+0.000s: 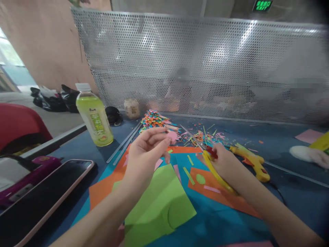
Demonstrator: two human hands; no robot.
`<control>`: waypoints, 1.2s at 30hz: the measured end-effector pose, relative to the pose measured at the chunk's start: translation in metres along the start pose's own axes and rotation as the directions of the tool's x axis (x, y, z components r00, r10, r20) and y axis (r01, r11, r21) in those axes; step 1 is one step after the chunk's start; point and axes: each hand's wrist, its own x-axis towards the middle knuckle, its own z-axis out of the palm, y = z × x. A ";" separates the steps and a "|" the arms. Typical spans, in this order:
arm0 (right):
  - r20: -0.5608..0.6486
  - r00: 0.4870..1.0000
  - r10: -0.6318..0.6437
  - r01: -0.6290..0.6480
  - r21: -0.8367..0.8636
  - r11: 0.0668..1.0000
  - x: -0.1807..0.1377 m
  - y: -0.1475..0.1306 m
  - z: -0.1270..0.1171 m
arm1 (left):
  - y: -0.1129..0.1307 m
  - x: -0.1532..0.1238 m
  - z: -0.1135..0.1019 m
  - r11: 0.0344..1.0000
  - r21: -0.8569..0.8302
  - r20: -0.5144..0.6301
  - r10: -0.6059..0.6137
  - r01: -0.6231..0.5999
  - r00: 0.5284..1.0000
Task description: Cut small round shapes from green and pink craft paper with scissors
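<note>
My left hand pinches a small round pink piece of paper between thumb and fingers, held above the table. My right hand grips a pair of scissors with yellow and red handles, the blades pointing up and left toward a heap of scraps. Beneath my hands lie sheets of green paper, orange paper and blue paper. A green paper oval and thin strips rest on the orange sheet. Behind my left hand stands a cone-shaped pile of coloured paper pieces.
A yellow glue gun lies right of my right hand. At left stand a bottle of green drink and a phone. Paper scraps litter the middle. A perforated metal screen borders the back. Another person's hand shows at far right.
</note>
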 end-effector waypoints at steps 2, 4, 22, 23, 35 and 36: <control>-0.068 0.998 -0.005 0.002 -0.039 0.999 0.005 0.004 -0.001 | -0.002 0.002 -0.001 1.000 0.002 -0.010 -0.002 0.002 1.000; -0.093 0.995 -0.024 0.020 -0.042 0.999 0.006 0.005 -0.002 | -0.003 0.005 -0.001 1.000 -0.001 -0.020 -0.006 0.006 1.000; -0.049 0.999 0.014 -0.016 -0.038 0.999 0.020 0.016 -0.008 | -0.019 0.017 -0.004 0.988 0.096 -0.040 -0.118 0.121 0.992; -0.046 0.999 0.002 -0.003 -0.032 0.999 0.019 0.015 -0.008 | -0.019 0.018 -0.004 0.987 0.106 -0.036 -0.118 0.121 0.992; -0.053 0.997 -0.059 0.058 -0.024 0.998 0.027 0.020 -0.003 | -0.048 0.003 -0.002 0.889 0.453 0.362 -0.253 0.068 0.897; -0.057 0.997 -0.055 0.054 -0.026 0.998 0.029 0.022 -0.002 | -0.049 0.002 0.001 0.859 0.511 0.392 -0.256 0.022 0.884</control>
